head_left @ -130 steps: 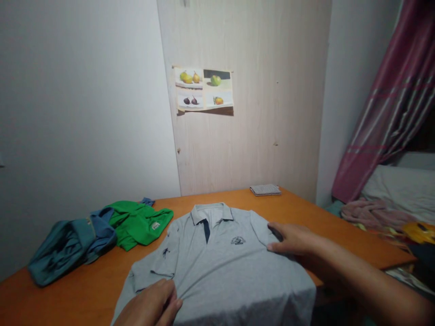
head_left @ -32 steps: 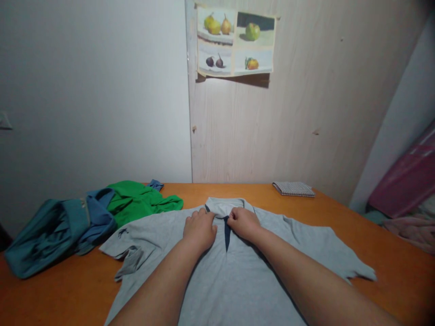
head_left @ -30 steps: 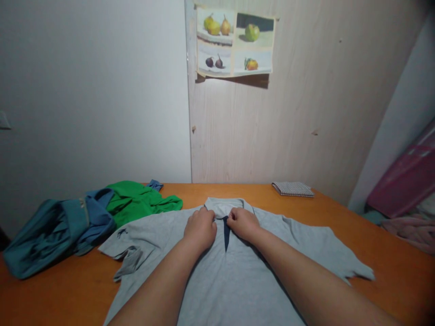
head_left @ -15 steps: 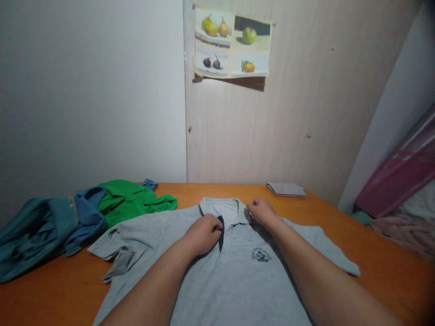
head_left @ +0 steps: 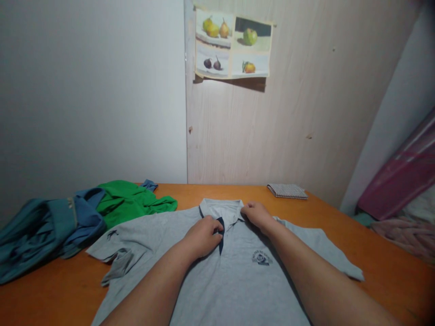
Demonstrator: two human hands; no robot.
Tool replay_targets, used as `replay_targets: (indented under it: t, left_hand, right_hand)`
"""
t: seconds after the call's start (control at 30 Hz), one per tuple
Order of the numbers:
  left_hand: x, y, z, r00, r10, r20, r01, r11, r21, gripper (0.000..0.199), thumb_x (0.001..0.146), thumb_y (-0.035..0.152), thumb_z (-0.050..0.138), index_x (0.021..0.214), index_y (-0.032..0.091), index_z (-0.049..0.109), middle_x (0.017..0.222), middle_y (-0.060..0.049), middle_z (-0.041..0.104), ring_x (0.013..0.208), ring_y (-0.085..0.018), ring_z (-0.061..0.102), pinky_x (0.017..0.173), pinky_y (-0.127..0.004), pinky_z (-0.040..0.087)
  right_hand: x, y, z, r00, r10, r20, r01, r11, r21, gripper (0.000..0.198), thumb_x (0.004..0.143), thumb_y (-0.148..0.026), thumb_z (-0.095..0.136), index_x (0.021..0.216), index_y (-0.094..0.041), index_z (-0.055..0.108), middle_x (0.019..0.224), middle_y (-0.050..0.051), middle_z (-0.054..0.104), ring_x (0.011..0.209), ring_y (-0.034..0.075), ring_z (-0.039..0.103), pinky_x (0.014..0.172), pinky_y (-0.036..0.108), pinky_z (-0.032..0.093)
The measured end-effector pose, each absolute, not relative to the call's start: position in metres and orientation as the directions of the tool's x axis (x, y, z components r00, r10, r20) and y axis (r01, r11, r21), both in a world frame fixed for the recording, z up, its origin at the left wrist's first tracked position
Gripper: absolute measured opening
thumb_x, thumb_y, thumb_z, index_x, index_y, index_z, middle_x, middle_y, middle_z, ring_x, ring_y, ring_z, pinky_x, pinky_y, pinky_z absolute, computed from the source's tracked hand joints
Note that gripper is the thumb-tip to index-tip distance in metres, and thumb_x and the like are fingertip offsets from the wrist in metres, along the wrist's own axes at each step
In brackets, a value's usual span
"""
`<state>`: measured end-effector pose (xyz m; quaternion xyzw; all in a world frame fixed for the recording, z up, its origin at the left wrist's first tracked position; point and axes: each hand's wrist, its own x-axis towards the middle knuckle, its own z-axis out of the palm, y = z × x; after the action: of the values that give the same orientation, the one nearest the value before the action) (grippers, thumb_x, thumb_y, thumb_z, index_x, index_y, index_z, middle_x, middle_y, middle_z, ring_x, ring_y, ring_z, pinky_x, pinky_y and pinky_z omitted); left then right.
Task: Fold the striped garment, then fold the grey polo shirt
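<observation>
A light grey polo shirt [head_left: 234, 290] lies spread front up, its collar at the far side and its short sleeves out to both sides. It has a dark printed emblem on the chest and a small dark figure on the left-hand sleeve. My left hand [head_left: 204, 236] is closed at the neck opening, fingers pinching the shirt beside the dark placket trim [head_left: 221, 244]. On the right side of the collar [head_left: 222, 203], my right hand [head_left: 257, 214] is closed with its fingertips on the collar edge. The fabric under its fingers is mostly hidden.
Green cloth [head_left: 132, 199] and crumpled blue-teal clothing [head_left: 44, 231] lie on the left of the orange table [head_left: 54, 299]. A folded checkered cloth [head_left: 287, 191] rests near the back right. Behind stands a wall with a fruit picture sheet [head_left: 233, 43]. Pink material [head_left: 397, 176] is beyond the right edge.
My right hand has moved slightly left and inward along the collar, whose right-hand side is now more covered. My left hand has stayed nearly in place.
</observation>
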<state>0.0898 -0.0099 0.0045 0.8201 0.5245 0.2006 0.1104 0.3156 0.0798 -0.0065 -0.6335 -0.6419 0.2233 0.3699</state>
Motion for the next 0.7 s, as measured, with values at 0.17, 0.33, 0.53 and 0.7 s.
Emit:
replay_targets:
  t: [0.17, 0.33, 0.53, 0.7]
  left_hand:
    - [0.09, -0.009, 0.003, 0.368, 0.906, 0.21, 0.824, -0.423, 0.377, 0.026, 0.081, 0.024, 0.061, 0.102, 0.024, 0.076, 0.098, -0.006, 0.068, 0.091, -0.021, 0.063, 0.078, -0.027, 0.047]
    - [0.089, -0.009, 0.001, 0.378, 0.899, 0.221, 0.811, -0.436, 0.39, 0.025, 0.081, 0.023, 0.061, 0.101, 0.024, 0.076, 0.098, -0.006, 0.068, 0.091, -0.021, 0.063, 0.078, -0.028, 0.046]
    - [0.092, -0.009, 0.005, 0.396, 0.89, 0.227, 0.799, -0.456, 0.392, 0.026, 0.083, 0.019, 0.053, 0.094, 0.022, 0.076, 0.097, -0.006, 0.07, 0.093, -0.02, 0.064, 0.081, -0.028, 0.046]
    - [0.094, -0.012, 0.008, 0.361, 0.911, 0.202, 0.809, -0.413, 0.418, 0.029, 0.089, 0.043, 0.055, 0.095, 0.022, 0.076, 0.096, -0.006, 0.069, 0.087, -0.021, 0.064, 0.074, -0.029, 0.045]
  right_hand:
    - [0.3, 0.075, -0.001, 0.039, 0.997, 0.06, 0.228, 0.049, -0.972, 0.014, 0.084, -0.03, 0.057, 0.076, -0.02, 0.051, 0.063, -0.002, 0.058, 0.047, 0.009, 0.051, 0.042, 0.018, 0.033]
    - [0.292, 0.069, -0.005, -0.033, 0.995, -0.095, 0.035, -0.094, -0.995, 0.005, 0.086, -0.017, 0.055, 0.089, -0.019, 0.052, 0.074, 0.003, 0.064, 0.054, 0.01, 0.062, 0.047, 0.018, 0.049]
    - [0.291, 0.068, -0.003, -0.024, 0.991, -0.129, -0.04, -0.13, -0.991, 0.021, 0.081, -0.007, 0.057, 0.098, -0.019, 0.053, 0.08, 0.002, 0.065, 0.059, 0.01, 0.064, 0.054, 0.02, 0.054]
    - [0.29, 0.069, -0.006, -0.022, 0.998, -0.057, -0.013, -0.057, -0.998, 0.021, 0.076, -0.008, 0.058, 0.093, -0.021, 0.054, 0.077, -0.002, 0.061, 0.061, 0.01, 0.061, 0.059, 0.02, 0.053]
